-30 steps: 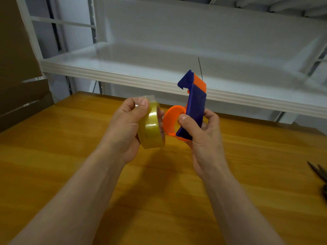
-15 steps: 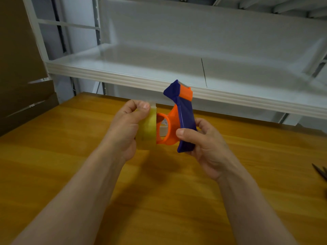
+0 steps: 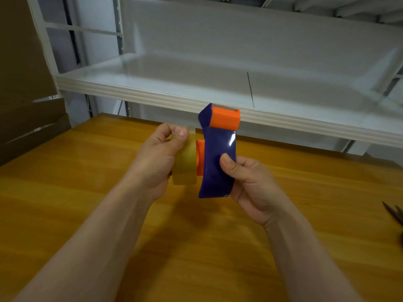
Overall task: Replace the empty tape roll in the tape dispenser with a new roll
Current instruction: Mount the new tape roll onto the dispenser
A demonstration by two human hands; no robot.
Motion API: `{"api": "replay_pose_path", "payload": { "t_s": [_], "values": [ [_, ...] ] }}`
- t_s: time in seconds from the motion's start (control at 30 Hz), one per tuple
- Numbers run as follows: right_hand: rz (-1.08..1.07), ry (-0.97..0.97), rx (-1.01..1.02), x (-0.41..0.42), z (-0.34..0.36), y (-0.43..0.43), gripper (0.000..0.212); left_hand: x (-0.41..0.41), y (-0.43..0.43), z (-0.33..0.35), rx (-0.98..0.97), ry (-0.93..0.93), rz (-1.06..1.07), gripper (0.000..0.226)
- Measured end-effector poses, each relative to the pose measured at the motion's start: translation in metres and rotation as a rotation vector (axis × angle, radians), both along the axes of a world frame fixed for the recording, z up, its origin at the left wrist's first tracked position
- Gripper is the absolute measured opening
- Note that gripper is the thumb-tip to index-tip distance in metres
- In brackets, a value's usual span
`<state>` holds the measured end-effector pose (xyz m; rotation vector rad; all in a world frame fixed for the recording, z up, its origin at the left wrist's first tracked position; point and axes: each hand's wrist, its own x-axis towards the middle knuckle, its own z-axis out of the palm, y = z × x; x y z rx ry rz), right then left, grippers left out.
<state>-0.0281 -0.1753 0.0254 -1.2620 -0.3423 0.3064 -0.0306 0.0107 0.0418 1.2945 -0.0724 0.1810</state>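
My right hand (image 3: 250, 184) grips the blue tape dispenser (image 3: 219, 162) upright above the wooden table (image 3: 65, 192), with its orange cutter head on top and a toothed blade along the top edge. My left hand (image 3: 157, 162) holds a roll of clear yellowish tape (image 3: 185, 164) edge-on against the dispenser's left side. The roll sits partly over the orange hub (image 3: 200, 159), of which a strip still shows between roll and blue body. My thumb and forefinger pinch the roll's top edge.
A white metal shelf (image 3: 196, 99) runs across just behind the hands, at cutter height. Cardboard (image 3: 26, 105) leans at the far left. Scissors (image 3: 394, 214) lie at the table's right edge.
My right hand turned the dispenser so its blue back faces me, and my left hand slid the tape roll rightward onto the orange hub.
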Motion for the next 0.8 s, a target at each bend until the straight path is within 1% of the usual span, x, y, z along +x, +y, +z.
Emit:
{"api": "replay_pose_path", "payload": {
  "t_s": [0.1,0.2,0.27,0.37,0.43,0.5,0.6,0.7,0.8],
  "values": [
    [-0.015,-0.074,-0.115,-0.001,-0.004,0.004,0.035,-0.003,-0.007,-0.001,0.09,-0.046,0.001,0.013],
    [-0.008,-0.115,-0.152,-0.003,-0.008,0.009,0.042,-0.003,-0.01,-0.005,0.125,-0.047,-0.001,0.011],
    [0.01,-0.17,-0.224,-0.005,-0.01,0.013,0.045,-0.004,-0.008,-0.004,0.074,-0.017,-0.019,0.011],
    [0.062,-0.223,-0.352,-0.009,-0.01,0.016,0.037,-0.005,-0.001,-0.002,-0.033,0.037,-0.031,0.017],
    [0.111,-0.29,-0.454,-0.012,-0.009,0.019,0.032,-0.003,0.003,-0.003,-0.064,0.053,-0.047,0.017],
    [0.134,-0.36,-0.573,-0.012,-0.009,0.02,0.028,-0.002,0.005,-0.003,-0.09,0.064,-0.062,0.022],
    [0.131,-0.403,-0.714,-0.013,-0.005,0.022,0.032,-0.001,0.006,-0.004,-0.118,0.084,-0.063,0.026],
    [0.132,-0.493,-0.82,-0.017,0.001,0.022,0.037,-0.001,0.006,-0.002,-0.162,0.099,-0.064,0.028],
    [0.049,-0.576,-0.861,-0.021,0.006,0.025,0.038,-0.001,0.006,0.0,-0.227,0.096,-0.071,0.018]
  ]
}}
